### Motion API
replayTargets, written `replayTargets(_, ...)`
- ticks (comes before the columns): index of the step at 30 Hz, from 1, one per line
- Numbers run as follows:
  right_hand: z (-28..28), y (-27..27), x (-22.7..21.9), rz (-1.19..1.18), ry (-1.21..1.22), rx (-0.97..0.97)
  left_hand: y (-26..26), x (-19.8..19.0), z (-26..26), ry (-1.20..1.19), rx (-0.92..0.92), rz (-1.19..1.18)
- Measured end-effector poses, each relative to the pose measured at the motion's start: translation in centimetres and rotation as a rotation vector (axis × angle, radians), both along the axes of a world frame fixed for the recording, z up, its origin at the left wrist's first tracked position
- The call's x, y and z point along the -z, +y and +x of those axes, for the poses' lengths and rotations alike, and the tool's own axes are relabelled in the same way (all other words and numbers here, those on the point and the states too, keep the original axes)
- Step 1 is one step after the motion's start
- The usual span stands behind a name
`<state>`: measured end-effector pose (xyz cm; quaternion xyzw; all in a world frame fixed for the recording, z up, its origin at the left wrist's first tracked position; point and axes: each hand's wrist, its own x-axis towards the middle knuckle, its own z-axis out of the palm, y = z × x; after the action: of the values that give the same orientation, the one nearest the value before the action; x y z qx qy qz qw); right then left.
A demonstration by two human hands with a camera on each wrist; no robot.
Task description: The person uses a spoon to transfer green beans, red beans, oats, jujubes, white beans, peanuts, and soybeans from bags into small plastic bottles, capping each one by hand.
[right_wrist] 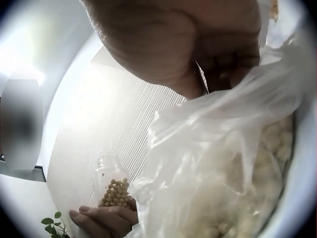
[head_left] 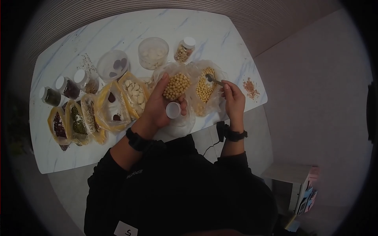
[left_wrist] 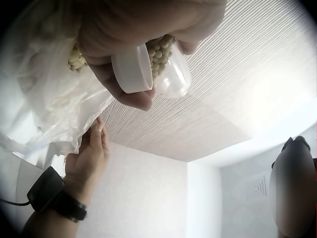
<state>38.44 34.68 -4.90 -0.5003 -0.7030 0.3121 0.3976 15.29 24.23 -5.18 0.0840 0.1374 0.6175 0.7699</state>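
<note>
My left hand [head_left: 155, 108] grips a clear jar [head_left: 176, 85] partly filled with round yellow soybeans. A white lid [head_left: 173, 110] is also held in that hand, off the jar, its hollow side up in the head view. Between the fingers of my right hand [head_left: 234, 97] is the handle of a spoon [head_left: 217, 81]. The spoon's bowl lies among the soybeans in an open plastic bag [head_left: 195, 103], just right of the jar. In the right wrist view the bag [right_wrist: 198, 148] hides the spoon, and the jar [right_wrist: 113, 188] shows beyond it.
Behind stand a lidded jar [head_left: 184, 50], a round tub of pale pieces [head_left: 153, 51] and a tub with dark pieces [head_left: 112, 65]. Leftward are opened bags, including white beans [head_left: 134, 92] and green beans [head_left: 79, 124], and several white-capped jars. Crumbs [head_left: 251, 88] lie at the right.
</note>
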Motion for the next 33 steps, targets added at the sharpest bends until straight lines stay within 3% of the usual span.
replayTargets(5,-0.2,0.4,-0.1,-0.285,0.259,-0.091,0.0,-0.1,0.0,-0.002,-0.001,-0.008)
replayTargets(9,0.4,0.9,0.3,-0.387,0.318,-0.1,0.0,-0.1,-0.1,-0.002,0.0,-0.011)
replayTargets(11,1.0,1.3,0.9,-0.456,0.492,-0.131,0.0,-0.1,0.0,0.0,0.002,-0.009)
replayTargets(17,2.3,1.9,0.8,-0.464,0.768,-0.163,-0.1,-0.2,0.0,0.005,-0.003,-0.011)
replayTargets(23,0.9,-0.2,-3.6,-0.353,0.973,-0.205,0.0,0.0,0.1,0.024,0.018,-0.026)
replayTargets(27,-1.3,-2.1,-5.6,-0.261,0.925,-0.22,-0.1,0.1,0.2,0.047,0.022,-0.028)
replayTargets(31,-2.9,-4.1,-6.5,-0.167,0.693,-0.276,-0.2,0.0,0.3,0.046,0.023,-0.013)
replayTargets(33,-3.3,-4.8,-6.7,-0.011,0.507,-0.286,-0.1,-0.1,0.2,0.041,0.015,-0.018)
